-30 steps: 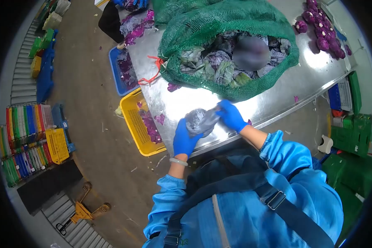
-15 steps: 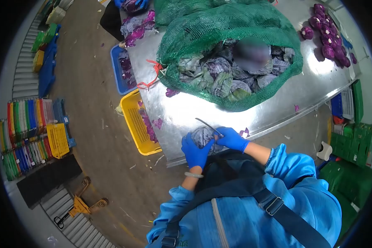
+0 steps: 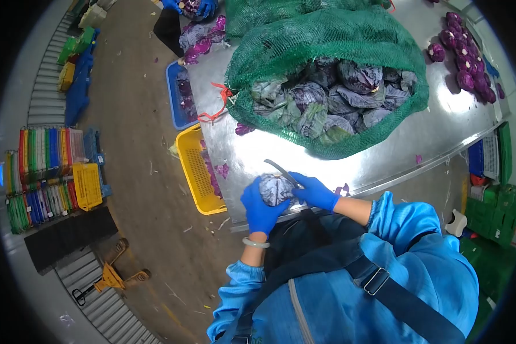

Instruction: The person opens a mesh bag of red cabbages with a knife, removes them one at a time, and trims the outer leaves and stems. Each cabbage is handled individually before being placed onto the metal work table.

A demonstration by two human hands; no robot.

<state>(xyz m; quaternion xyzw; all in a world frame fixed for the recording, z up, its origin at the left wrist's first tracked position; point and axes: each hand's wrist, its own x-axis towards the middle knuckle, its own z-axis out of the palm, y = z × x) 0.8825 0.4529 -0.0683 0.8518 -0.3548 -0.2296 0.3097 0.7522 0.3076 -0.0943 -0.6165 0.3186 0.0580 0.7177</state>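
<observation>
A purple cabbage (image 3: 275, 190) rests at the near edge of the metal table (image 3: 258, 152). Blue-gloved, my left hand (image 3: 259, 207) wraps round its left side. My right hand (image 3: 315, 192), also gloved, is closed on the handle of a knife (image 3: 282, 172), whose curved blade points up and left over the cabbage. Beyond them lies a green mesh bag (image 3: 332, 43), open toward me, with several cabbages and loose outer leaves (image 3: 311, 118) inside.
Trimmed purple cabbages (image 3: 467, 63) are piled at the far right. Yellow (image 3: 198, 172) and blue (image 3: 180, 97) crates with leaf scraps stand by the table's left edge. A co-worker's gloved hands (image 3: 198, 10) hold a cabbage at the top left.
The cabbage in my left hand has turned, showing a paler, veined face. My right hand has shifted slightly left along with the knife. The whole view has shifted a little.
</observation>
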